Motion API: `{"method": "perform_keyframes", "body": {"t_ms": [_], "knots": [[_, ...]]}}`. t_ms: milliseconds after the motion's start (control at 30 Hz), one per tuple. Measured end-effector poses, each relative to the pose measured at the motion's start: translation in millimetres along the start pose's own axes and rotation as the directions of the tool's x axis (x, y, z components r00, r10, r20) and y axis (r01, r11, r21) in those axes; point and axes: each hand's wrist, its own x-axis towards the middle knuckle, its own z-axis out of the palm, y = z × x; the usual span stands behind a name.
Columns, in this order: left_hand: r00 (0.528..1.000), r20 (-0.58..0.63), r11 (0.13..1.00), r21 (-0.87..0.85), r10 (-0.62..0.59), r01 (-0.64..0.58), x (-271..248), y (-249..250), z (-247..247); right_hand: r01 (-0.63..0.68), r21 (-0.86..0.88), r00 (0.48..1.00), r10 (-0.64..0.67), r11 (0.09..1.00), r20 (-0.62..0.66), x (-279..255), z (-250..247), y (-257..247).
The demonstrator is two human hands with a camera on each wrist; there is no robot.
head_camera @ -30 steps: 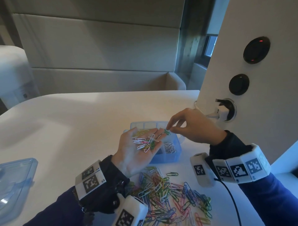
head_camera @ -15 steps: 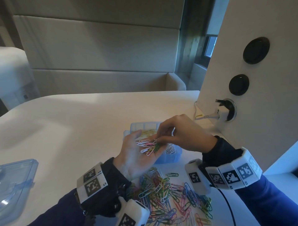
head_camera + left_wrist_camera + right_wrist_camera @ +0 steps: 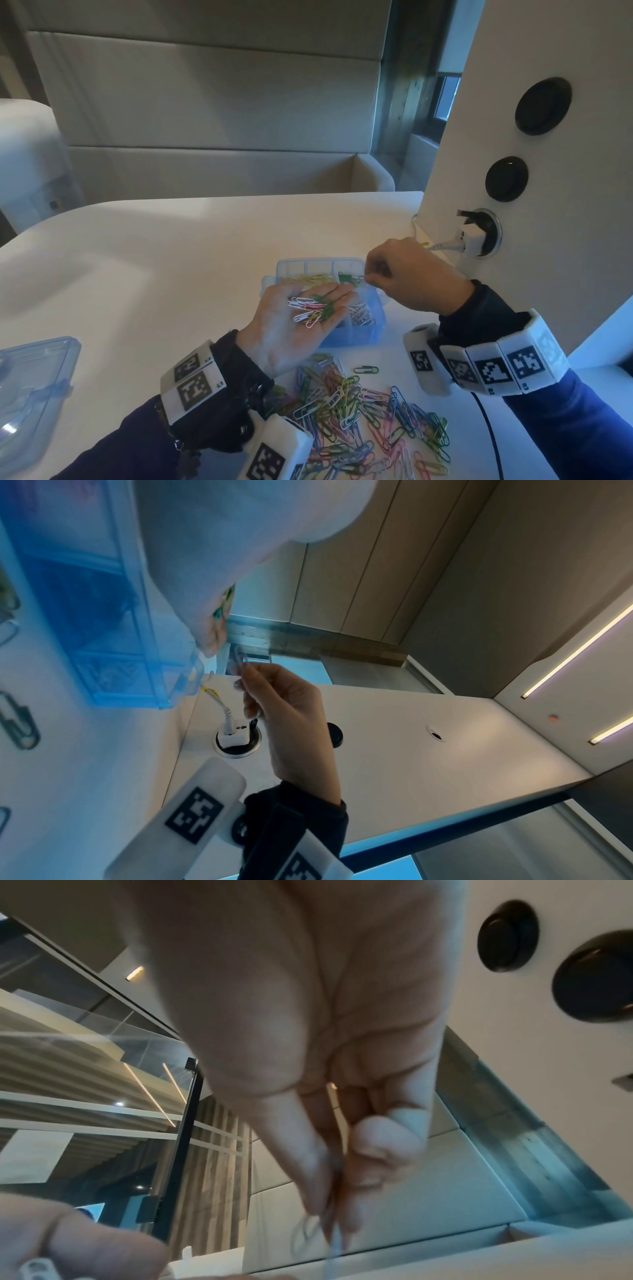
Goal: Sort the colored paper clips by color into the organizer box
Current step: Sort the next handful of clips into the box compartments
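Right hand (image 3: 407, 274) pinches one pale paper clip (image 3: 363, 275) over the organizer box (image 3: 371, 337) beside its green compartment, left hand (image 3: 301, 325) flat, palm up, cradling a small mixed batch; light, springy, snag-prone wire, best pinched by one loop end.

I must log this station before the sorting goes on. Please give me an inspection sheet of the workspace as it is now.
Surface: white table, in use.
Job's things: blue organizer box open, with yellow, green and white clips in separate compartments; loose mixed clips in a pile near the person.
Clutter: clear blue lid at the left edge.
Grippers: left hand palm up, carrying a handful of clips; right hand pinches one pale clip over the box.
Cables: white plug and cable in the panel socket; black wrist cable.
Surroundings: white panel with round black fittings; padded bench behind.
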Motion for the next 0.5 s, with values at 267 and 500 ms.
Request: {"method": "perform_keyframes", "body": {"t_ms": [267,500], "knots": [[1.000,0.014,1.000,-0.022,-0.014,0.014,-2.7,-4.7,0.9,0.277,0.160,0.959,-0.264,0.947,-0.102,-4.1,1.9,-25.4],[0.996,0.037,0.992,-0.102,-0.077,0.080,-10.2,-8.2,5.6,0.429,0.248,0.903,-0.403,0.869,-0.151,-5.9,23.6,-39.6]]}}
